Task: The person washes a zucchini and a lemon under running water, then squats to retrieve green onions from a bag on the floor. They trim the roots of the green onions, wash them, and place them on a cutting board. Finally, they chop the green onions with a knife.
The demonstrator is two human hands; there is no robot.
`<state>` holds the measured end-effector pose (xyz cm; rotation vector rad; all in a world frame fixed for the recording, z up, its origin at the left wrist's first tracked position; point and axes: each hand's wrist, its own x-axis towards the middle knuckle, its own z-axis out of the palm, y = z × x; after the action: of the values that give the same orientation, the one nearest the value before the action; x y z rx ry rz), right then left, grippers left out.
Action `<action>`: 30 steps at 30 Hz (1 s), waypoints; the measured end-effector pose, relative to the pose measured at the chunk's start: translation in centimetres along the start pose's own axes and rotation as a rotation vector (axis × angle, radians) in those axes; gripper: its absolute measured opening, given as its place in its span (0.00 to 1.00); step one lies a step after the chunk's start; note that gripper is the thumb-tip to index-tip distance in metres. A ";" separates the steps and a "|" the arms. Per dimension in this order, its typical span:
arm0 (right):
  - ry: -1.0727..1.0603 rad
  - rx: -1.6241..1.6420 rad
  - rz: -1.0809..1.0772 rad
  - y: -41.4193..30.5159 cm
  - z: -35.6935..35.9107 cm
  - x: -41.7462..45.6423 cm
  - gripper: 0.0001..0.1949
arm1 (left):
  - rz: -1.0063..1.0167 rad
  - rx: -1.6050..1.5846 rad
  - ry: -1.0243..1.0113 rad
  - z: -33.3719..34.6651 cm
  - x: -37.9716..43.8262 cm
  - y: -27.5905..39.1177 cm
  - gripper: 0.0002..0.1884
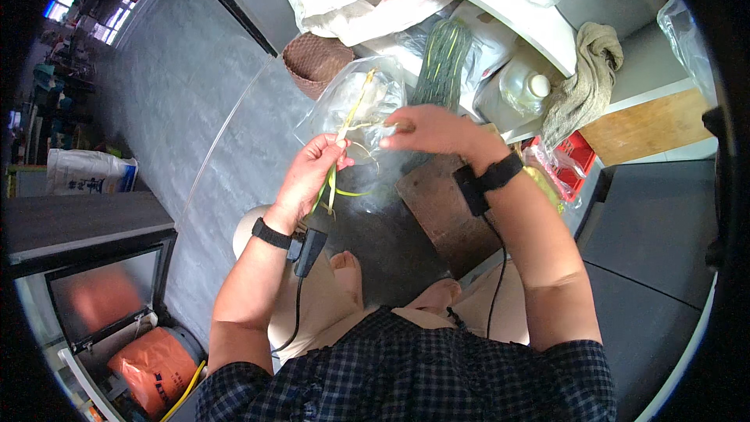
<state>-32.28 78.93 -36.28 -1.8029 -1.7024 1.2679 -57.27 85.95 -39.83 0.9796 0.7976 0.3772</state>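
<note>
My left hand (pixel 313 167) pinches a thin green-and-yellow stalk (pixel 354 106), which looks like a scallion, between thumb and fingers. Its pale end points up and away from me, while green leaves (pixel 348 192) hang below the fingers. From the stalk a dry, yellowish strand (pixel 369 125) runs sideways to the fingertips of my right hand (pixel 436 132), which grip its end. A clear plastic bag (pixel 384 85) lies open just beyond both hands. Behind my right hand stands a dark green striped squash (pixel 442 61), partly hidden by the hand.
A brown woven basket (pixel 316 61) stands on the grey floor (pixel 228 70). To the right are a clear plastic jug (pixel 515 91) with a white cap, a hanging cloth (pixel 586 70) and a red crate (pixel 580 158). An open cabinet (pixel 94 228) sits at lower left.
</note>
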 end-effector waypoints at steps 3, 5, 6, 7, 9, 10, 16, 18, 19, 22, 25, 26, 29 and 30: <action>0.350 0.262 -0.241 0.3 4.6 0.9 0.21 | 0.018 0.032 -0.063 0.0 0.1 -0.5 0.09; 0.237 0.566 -0.249 0.5 6.2 2.4 0.19 | 0.005 0.032 -0.064 0.7 0.2 -0.5 0.09; 0.174 0.716 -0.253 0.4 6.8 3.2 0.17 | -0.011 0.008 -0.046 0.9 0.0 -0.4 0.09; 0.179 0.667 -0.196 0.3 6.9 3.5 0.16 | -0.025 -0.018 -0.035 1.4 0.0 -0.2 0.09; 0.190 0.571 -0.083 -0.2 7.1 3.7 0.14 | -0.029 -0.015 -0.011 1.9 -0.4 0.2 0.09; 0.253 0.502 -0.094 -0.7 7.1 3.5 0.11 | -0.037 -0.003 0.000 1.8 -0.6 0.1 0.09; 0.581 0.020 -0.154 -0.5 5.4 3.7 0.11 | -0.034 0.023 -0.007 0.7 -0.7 -0.2 0.10; 0.594 -0.073 -0.042 -0.6 3.6 3.4 0.11 | -0.039 0.017 -0.006 0.6 -1.3 0.1 0.10; 0.630 -0.040 -0.013 0.0 2.9 3.6 0.12 | -0.046 0.020 -0.008 0.6 -1.7 0.2 0.10; 0.709 0.045 0.051 1.4 0.9 3.9 0.13 | -0.059 0.016 -0.051 0.1 -3.1 0.3 0.10; 0.751 0.102 0.087 2.0 -1.6 3.9 0.13 | -0.066 0.001 -0.007 -0.5 -4.8 0.4 0.09; 0.773 0.124 0.112 2.5 -2.2 4.2 0.13 | -0.061 0.002 -0.019 -0.6 -5.4 0.6 0.09; 0.817 0.188 0.167 2.9 -3.9 4.2 0.13 | -0.080 -0.033 0.009 -0.8 -7.2 1.0 0.09; 0.835 0.172 0.166 3.4 -4.5 4.0 0.13 | -0.074 -0.049 -0.010 -1.0 -7.6 1.0 0.09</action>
<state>-27.21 83.31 -37.89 -1.9860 -0.9656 0.5344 -63.03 82.42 -36.08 0.9034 0.8093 0.3261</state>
